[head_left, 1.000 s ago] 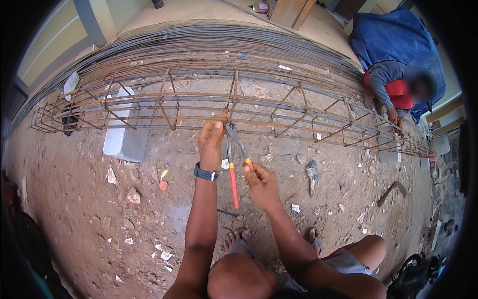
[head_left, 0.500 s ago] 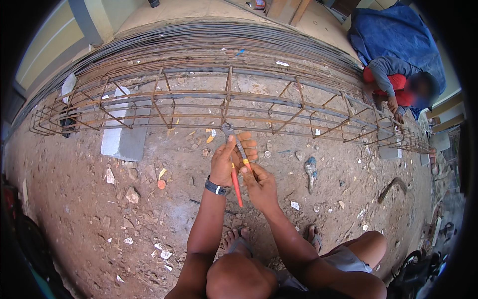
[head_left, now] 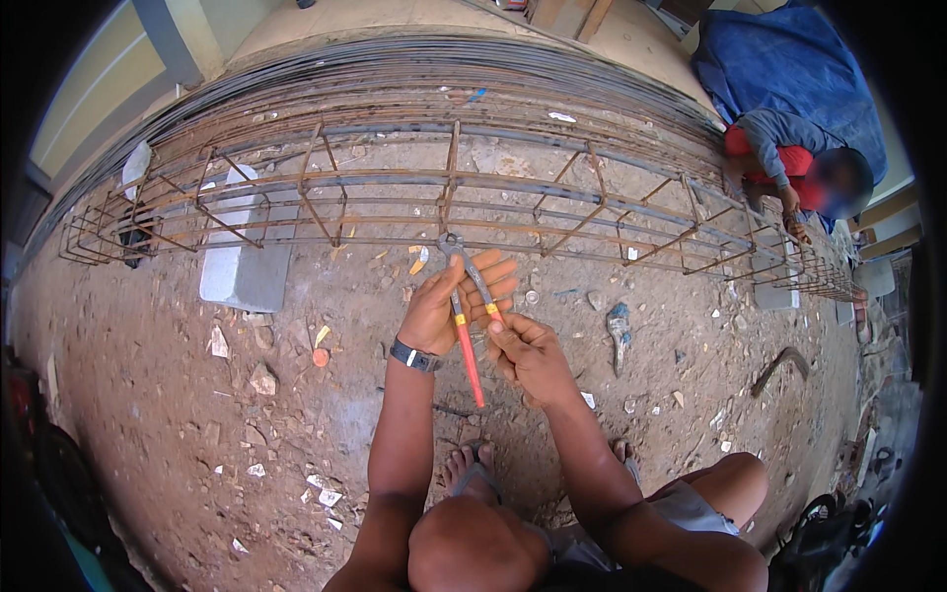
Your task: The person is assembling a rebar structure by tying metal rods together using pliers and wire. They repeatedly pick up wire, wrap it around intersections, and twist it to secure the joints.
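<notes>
The end-cutting pincers (head_left: 470, 357), with red grips and yellow bands, stand with their handles spread apart and their jaws at a lower bar of the rebar cage (head_left: 380, 179). My left hand (head_left: 424, 318), a dark watch on its wrist, has its thumb against one pincer arm near the head; its fingers stretch out behind the tool. Thumb and fingertips of my right hand (head_left: 538, 360) close on the end of the other handle. Whether the jaws hold any tie wire is too small to tell.
A pale block (head_left: 242, 266) props the cage at left, another block (head_left: 777, 281) at right. Long loose bars (head_left: 395, 61) lie beyond. At far right a co-worker (head_left: 779, 163) reaches to the cage, beside a blue tarp (head_left: 789, 74). Rubble and a curved bar (head_left: 781, 370) litter the dirt.
The pincer handles have spread wider as my right hand moved a little to the right. The fingers of my left hand have fanned out more.
</notes>
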`<state>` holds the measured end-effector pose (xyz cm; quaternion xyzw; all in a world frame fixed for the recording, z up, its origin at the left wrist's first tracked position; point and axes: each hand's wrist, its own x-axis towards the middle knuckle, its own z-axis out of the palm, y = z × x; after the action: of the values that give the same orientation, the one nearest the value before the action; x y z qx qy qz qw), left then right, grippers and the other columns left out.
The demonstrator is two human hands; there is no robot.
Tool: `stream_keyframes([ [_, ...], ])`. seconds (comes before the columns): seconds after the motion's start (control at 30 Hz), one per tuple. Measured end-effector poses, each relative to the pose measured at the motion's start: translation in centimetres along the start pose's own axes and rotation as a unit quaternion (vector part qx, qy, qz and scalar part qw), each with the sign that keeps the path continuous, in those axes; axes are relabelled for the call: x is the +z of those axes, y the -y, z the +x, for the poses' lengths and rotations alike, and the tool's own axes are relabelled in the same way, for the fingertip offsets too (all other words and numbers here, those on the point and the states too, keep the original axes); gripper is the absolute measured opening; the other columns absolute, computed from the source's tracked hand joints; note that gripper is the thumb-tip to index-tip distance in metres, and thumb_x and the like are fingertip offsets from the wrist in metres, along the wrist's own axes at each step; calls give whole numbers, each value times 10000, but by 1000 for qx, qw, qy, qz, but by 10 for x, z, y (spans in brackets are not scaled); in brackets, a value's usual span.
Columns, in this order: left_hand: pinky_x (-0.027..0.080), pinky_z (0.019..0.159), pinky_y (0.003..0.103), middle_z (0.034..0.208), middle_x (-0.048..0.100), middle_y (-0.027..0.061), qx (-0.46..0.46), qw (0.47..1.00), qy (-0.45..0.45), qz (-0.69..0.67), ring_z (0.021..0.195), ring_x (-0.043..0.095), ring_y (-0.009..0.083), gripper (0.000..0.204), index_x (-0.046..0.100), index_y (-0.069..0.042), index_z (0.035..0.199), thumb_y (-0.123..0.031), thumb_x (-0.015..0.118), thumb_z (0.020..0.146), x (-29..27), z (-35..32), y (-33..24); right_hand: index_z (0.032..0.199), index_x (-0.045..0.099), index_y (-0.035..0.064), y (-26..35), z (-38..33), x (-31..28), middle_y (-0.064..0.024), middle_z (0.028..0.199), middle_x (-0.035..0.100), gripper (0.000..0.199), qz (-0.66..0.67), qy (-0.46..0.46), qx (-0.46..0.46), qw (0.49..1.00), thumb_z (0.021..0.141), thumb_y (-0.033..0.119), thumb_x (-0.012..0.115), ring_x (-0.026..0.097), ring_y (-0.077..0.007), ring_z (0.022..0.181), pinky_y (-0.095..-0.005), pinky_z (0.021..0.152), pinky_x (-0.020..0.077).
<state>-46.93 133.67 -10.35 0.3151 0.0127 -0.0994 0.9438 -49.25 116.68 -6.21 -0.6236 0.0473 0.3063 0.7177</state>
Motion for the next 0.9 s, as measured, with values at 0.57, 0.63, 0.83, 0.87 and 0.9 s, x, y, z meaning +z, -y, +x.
stream_keyframes([
  [0.57, 294, 455, 193, 590, 413, -62, 3, 995, -82, 55, 491, 362, 29, 579, 604, 42, 1251, -478, 568, 998, -5, 1, -4, 1151, 679, 30, -4, 4, 10, 29, 705, 561, 278, -113, -61, -57, 990, 994, 256, 639, 433, -29, 551, -201, 496, 348],
  [0.63, 326, 461, 196, 602, 482, -42, 16, 993, -100, 55, 494, 397, 38, 541, 653, 6, 1183, -494, 565, 997, -3, 2, -1, 1157, 675, 31, -4, 3, 13, 33, 704, 558, 273, -115, -61, -66, 989, 998, 249, 632, 432, -27, 557, -202, 500, 348],
  [0.83, 477, 534, 206, 895, 655, 48, 55, 985, -160, 32, 603, 561, 75, 559, 667, 0, 1113, -533, 562, 981, 5, 5, 17, 1202, 653, 32, -20, 1, 22, 37, 711, 558, 283, -150, -76, -117, 979, 1012, 235, 600, 447, -31, 598, -213, 534, 366],
  [0.87, 476, 529, 206, 908, 658, 53, 55, 986, -155, 40, 601, 560, 72, 567, 664, 1, 1132, -535, 555, 984, 3, 5, 16, 1210, 651, 27, -19, 0, 24, 35, 721, 566, 298, -148, -78, -106, 980, 1011, 243, 600, 460, -39, 631, -224, 563, 386],
  [0.9, 475, 524, 205, 921, 660, 59, 54, 986, -149, 48, 599, 559, 69, 576, 661, 3, 1151, -537, 548, 986, 1, 4, 14, 1217, 649, 22, -18, 0, 26, 32, 731, 574, 313, -146, -80, -94, 982, 1009, 251, 599, 473, -48, 665, -236, 592, 405],
])
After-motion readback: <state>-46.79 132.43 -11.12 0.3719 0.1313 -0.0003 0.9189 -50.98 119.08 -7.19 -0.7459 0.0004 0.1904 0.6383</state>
